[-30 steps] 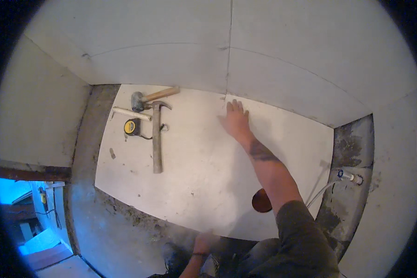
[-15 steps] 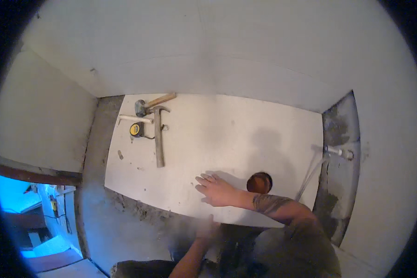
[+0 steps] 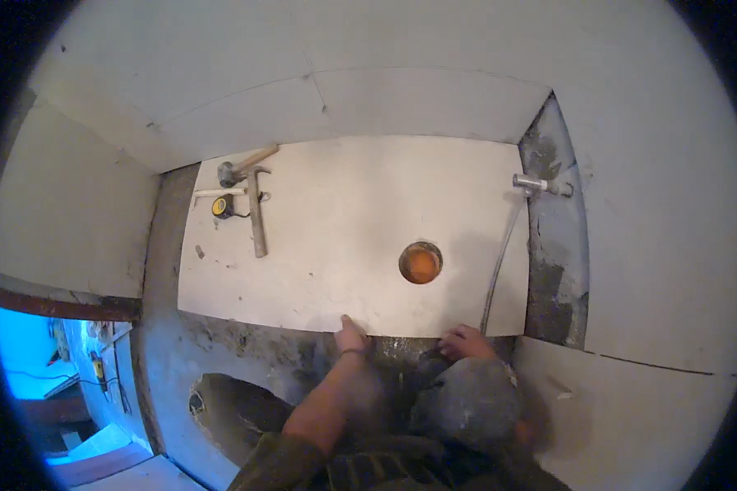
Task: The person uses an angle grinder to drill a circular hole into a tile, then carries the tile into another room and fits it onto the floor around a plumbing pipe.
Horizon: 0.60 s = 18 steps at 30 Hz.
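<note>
White board (image 3: 336, 221) surrounds the round hole (image 3: 421, 263); on the hole's near side, left hand (image 3: 351, 335) touches the board's edge, right hand (image 3: 464, 342) curls, grips unclear. Edge-handling seems underway, likely needing 2 steady hands next.

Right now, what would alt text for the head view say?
A person's left hand and right hand are at the near edge of a pale board with a round hole; a claw hammer, mallet and tape measure lie on its left part.
</note>
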### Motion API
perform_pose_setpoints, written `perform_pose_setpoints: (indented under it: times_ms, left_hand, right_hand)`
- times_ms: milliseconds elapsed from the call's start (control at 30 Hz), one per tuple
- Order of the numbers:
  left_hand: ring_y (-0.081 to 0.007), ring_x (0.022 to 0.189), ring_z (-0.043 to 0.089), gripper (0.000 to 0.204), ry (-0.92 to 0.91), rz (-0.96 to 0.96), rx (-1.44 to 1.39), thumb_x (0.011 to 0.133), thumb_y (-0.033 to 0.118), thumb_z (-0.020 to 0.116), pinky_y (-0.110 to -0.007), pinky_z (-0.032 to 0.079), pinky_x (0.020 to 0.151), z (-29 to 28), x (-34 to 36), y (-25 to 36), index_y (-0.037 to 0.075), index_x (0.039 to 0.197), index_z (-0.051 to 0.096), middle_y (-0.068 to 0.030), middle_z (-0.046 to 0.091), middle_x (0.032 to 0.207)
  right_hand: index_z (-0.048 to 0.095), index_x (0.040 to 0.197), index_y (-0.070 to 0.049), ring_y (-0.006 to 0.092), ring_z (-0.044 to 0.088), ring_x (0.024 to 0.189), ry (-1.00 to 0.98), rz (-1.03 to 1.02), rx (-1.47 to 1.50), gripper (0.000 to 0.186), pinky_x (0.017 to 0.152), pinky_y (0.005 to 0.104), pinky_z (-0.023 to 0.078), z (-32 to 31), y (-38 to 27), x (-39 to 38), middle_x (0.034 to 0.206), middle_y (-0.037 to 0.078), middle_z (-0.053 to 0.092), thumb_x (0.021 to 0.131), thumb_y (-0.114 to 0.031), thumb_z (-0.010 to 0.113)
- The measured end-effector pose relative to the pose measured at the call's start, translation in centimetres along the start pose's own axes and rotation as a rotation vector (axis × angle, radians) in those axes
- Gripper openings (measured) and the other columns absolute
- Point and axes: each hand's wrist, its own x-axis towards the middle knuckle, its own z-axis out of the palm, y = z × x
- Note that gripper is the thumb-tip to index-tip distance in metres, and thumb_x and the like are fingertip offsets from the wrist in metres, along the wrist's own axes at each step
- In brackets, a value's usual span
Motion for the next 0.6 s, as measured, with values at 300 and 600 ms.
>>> perform_pose_setpoints:
  times_ms: [300,600]
  left_hand:
    - [-0.0300,0.085,0.064,0.064,-0.091,0.029,-0.009,0.098,0.058,0.054,-0.048,0.057,0.067,-2.8,0.6,-0.4,-0.003,0.115,0.059,-0.0138,0.066,0.104]
    - [-0.0326,0.104,0.063,0.059,-0.270,0.066,0.029,0.103,0.055,0.043,-0.053,0.050,0.091,-2.6,1.5,0.8,0.003,0.128,0.055,-0.0113,0.067,0.114]
  right_hand:
    - [0.059,0.112,-0.006,0.0220,0.072,0.077,0.583,0.125,0.808,0.041,0.060,0.0355,0.056,-1.6,6.9,-6.8,0.097,0.011,0.073,0.099,-0.045,0.062]
    - [0.057,0.110,-0.007,0.0214,0.067,0.068,0.521,0.046,1.264,0.026,0.056,0.0363,0.053,-4.2,8.0,-3.4,0.094,0.010,0.072,0.100,-0.032,0.059]
